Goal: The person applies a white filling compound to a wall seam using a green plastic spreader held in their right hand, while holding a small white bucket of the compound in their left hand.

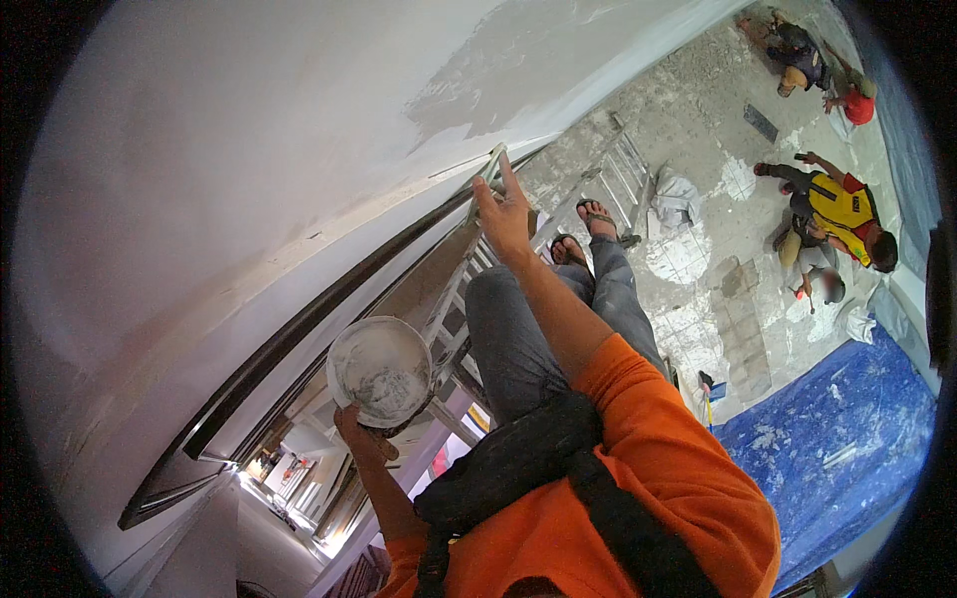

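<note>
Gripping a bucket point(371, 344) of white paste in the left hand point(359, 431), fingers closed on its near side; bucket's left of the knees, just beside the ladder point(451, 299). Right hand point(504, 217) is up at the wall point(299, 110), fingers pinching a thin pale tool point(490, 164), index stretched along it. Grey patch point(513, 65) on the wall beyond. Below: white sack point(676, 197) on the floor, blue tarp point(837, 444), co-worker in yellow top point(840, 209).
</note>
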`<state>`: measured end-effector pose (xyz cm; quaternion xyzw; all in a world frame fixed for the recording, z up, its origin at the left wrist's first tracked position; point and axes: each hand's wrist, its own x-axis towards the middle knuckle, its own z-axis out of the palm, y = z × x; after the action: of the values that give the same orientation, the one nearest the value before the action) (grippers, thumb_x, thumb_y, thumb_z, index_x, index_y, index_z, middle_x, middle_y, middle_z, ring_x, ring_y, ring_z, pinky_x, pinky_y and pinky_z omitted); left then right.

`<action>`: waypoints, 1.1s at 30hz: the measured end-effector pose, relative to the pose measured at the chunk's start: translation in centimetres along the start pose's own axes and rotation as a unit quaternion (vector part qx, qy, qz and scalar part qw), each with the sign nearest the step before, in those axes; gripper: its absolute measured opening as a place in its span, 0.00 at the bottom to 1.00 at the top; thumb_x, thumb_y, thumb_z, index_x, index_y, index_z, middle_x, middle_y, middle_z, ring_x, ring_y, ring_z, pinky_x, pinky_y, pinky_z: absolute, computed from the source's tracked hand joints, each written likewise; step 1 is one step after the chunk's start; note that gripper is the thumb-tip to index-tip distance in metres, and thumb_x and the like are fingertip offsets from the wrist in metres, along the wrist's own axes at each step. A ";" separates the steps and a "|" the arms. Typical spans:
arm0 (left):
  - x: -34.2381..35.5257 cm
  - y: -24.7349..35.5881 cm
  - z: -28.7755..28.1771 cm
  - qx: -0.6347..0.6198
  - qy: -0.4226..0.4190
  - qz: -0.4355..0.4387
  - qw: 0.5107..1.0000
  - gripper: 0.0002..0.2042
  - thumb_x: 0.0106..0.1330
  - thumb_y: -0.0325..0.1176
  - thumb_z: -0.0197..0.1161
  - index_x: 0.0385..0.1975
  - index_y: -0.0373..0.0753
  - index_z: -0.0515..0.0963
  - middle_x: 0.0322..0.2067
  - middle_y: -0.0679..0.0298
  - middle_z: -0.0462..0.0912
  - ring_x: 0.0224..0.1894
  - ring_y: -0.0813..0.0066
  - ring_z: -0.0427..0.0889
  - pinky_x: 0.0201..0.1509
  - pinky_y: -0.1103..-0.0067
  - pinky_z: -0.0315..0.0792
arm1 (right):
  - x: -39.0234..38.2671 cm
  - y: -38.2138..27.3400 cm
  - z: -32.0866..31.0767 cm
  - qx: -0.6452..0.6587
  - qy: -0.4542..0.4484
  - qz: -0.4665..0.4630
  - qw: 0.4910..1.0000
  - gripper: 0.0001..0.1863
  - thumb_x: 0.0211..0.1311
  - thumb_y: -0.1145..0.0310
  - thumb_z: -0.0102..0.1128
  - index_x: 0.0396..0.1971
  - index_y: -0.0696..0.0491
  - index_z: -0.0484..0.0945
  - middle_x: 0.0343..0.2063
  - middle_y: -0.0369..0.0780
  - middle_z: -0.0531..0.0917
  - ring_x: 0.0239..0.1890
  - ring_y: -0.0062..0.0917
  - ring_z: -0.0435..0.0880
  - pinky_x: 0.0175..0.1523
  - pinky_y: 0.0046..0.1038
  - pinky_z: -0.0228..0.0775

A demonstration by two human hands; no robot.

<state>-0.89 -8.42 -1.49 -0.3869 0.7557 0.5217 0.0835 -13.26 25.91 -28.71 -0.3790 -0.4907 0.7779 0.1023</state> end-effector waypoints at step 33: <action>0.8 -0.7 -1.6 0.038 0.011 -0.001 0.999 0.29 0.58 0.38 0.65 0.61 0.34 0.70 0.52 0.55 0.77 0.53 0.59 0.79 0.59 0.65 0.74 | 2.3 -6.9 -11.3 -0.196 -0.152 -0.045 0.968 0.25 0.80 0.56 0.49 0.64 0.58 0.75 0.44 0.46 0.85 0.42 0.29 0.84 0.52 0.32 0.76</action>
<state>-0.53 -10.27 -1.70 -0.3896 0.7757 0.4881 0.0907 -8.52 38.28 -26.65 -0.2468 -0.6597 0.7097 -0.0148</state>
